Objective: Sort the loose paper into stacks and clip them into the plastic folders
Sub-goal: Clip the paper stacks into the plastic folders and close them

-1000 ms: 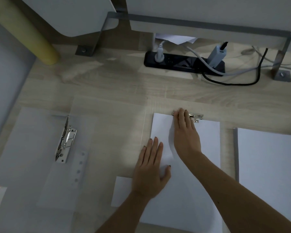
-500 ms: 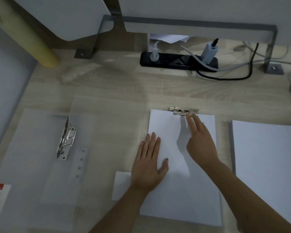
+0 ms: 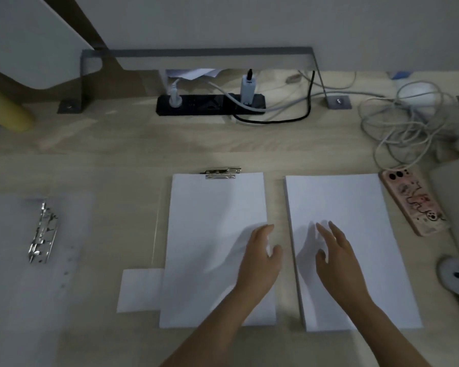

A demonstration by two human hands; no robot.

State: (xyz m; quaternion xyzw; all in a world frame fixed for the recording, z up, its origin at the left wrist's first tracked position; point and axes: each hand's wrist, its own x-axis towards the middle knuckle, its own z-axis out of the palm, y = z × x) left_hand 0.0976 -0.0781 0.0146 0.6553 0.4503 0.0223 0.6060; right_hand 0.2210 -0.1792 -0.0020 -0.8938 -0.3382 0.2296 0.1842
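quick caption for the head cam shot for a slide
Left hand over the clipped paper stack, right hand over the loose stack beside it, open plastic folder far left.

Your left grip (image 3: 260, 260) and right grip (image 3: 337, 260) are bare hands with long, slim fingers (image 3: 331, 230). Both forearms (image 3: 217, 321) are bare as far as the bottom edge shows them. Blur smears your fingertips (image 3: 268, 228), so the nails cannot be told.

White paper stack (image 3: 212, 234) flat at centre, metal clip (image 3: 221, 172) on top edge; second stack (image 3: 361, 207) just beside; clear folder (image 3: 8, 274) open, left.
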